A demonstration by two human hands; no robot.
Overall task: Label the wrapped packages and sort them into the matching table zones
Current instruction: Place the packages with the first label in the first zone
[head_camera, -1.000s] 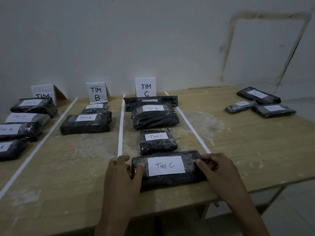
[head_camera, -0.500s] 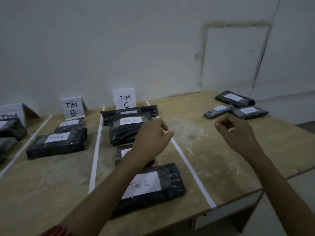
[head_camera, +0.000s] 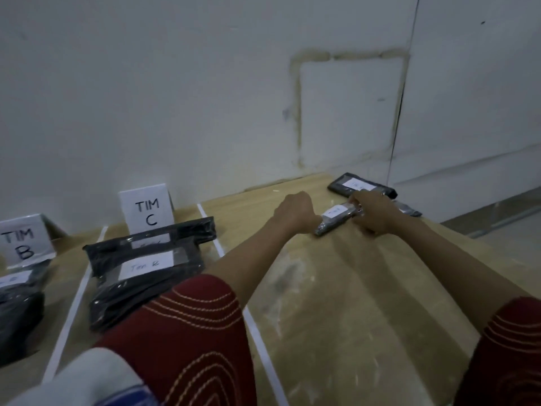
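Head view: since half a second ago both arms have stretched from mid-air to the small package (head_camera: 336, 216), which lies on the table (head_camera: 366, 288) at one o'clock. The right hand (head_camera: 373, 215) curls its fingers round the package's far end. The left hand (head_camera: 295, 212) is fisted at its near end, and I cannot tell whether it holds anything.

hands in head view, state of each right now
Left hand: fingers curled beside the small package; grip cannot be told.
Right hand: grips that package's other end.
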